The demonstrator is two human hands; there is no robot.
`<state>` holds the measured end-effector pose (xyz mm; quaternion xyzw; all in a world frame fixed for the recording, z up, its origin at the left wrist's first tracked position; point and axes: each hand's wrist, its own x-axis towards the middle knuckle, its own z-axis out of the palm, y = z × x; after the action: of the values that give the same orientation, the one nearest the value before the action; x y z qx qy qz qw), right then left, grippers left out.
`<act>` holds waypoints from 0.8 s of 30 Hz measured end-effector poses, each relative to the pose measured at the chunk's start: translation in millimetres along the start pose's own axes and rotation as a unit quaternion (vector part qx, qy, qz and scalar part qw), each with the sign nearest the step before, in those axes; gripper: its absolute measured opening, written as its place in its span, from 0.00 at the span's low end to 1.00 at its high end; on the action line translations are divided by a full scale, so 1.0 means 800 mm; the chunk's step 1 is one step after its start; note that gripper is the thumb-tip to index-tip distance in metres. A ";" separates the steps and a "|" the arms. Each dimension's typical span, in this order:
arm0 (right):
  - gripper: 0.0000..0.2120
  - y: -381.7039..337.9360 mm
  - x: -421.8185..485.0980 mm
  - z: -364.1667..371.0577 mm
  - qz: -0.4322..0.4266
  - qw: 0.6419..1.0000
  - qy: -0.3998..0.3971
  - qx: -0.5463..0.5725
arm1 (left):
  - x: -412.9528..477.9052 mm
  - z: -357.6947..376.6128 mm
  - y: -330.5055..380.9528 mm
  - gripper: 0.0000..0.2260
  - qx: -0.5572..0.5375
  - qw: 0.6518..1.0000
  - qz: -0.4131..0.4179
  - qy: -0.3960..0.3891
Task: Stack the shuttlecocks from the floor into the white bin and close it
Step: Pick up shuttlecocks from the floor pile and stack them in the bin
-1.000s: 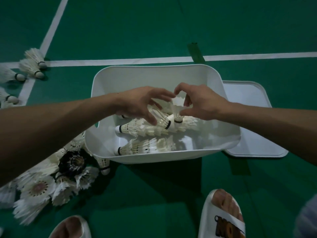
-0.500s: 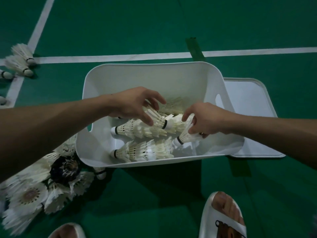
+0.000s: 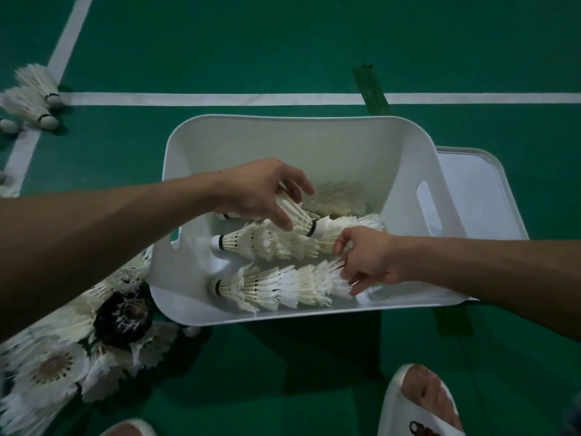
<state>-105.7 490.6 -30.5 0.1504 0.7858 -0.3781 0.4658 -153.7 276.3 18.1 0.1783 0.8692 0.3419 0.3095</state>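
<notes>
The white bin [image 3: 298, 121] stands open on the green floor. Inside it lie rows of nested shuttlecocks: a front row [image 3: 276, 284], a middle row [image 3: 261, 243] and loose feathers at the back [image 3: 336, 199]. My left hand [image 3: 254, 193] reaches over the bin's left side and grips a shuttlecock [image 3: 297, 215] whose cork points right, above the middle row. My right hand [image 3: 367, 262] comes from the right and pinches the feathers of the last shuttlecock [image 3: 333, 272] at the right end of the front row. The white lid [image 3: 478, 190] lies flat behind the bin's right side.
A heap of white shuttlecocks [image 3: 53, 369] with one dark shuttlecock [image 3: 122, 316] lies on the floor just left of the bin. A few more shuttlecocks [image 3: 37, 92] rest by the white court line [image 3: 220, 99] at far left. My feet in white slippers [image 3: 421, 404] stand in front.
My right hand has dropped from the middle of the bin to the front row's right end with its shuttlecock. My left hand stays over the middle row, still gripping its shuttlecock.
</notes>
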 end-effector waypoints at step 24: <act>0.32 -0.052 -0.054 -0.027 -0.293 0.950 0.049 -0.099 | -0.014 0.027 0.030 0.26 -0.009 0.998 0.056 0.020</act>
<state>-120.9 483.3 30.8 -0.1153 0.8507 -0.4102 0.3077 -128.7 297.4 27.6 0.2169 0.8610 0.3696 0.2740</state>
